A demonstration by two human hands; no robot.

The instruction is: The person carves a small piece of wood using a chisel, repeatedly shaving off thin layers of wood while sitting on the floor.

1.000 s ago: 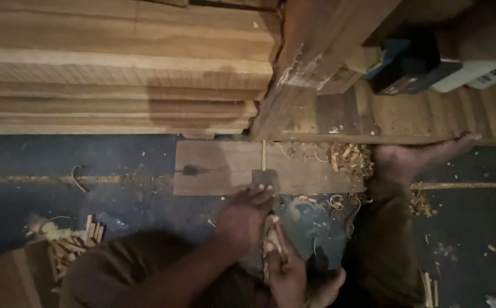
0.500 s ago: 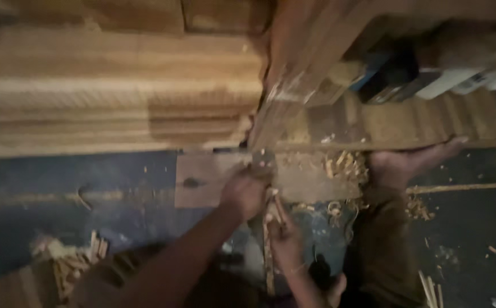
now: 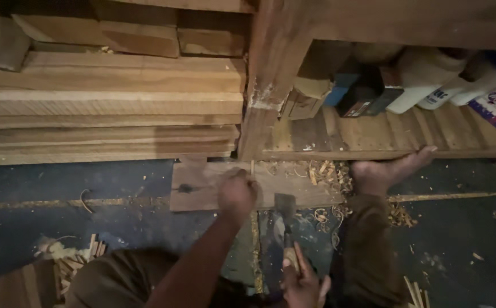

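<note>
My left hand is closed around a thin wooden stick that stands on a flat wooden board lying on the dark floor. My right hand, low in the view near my body, grips the wooden handle of a broad-bladed metal chisel. The blade points toward the board, just right of the stick and apart from it. My bare foot rests at the board's right end among wood shavings.
A stack of long planks fills the upper left. A thick wooden post stands behind the board. A low slatted shelf holds bottles and boxes. Split wood slivers lie at the lower left.
My right hand has drawn back toward my body with the chisel, away from the left hand. The left hand stays on the stick at the board.
</note>
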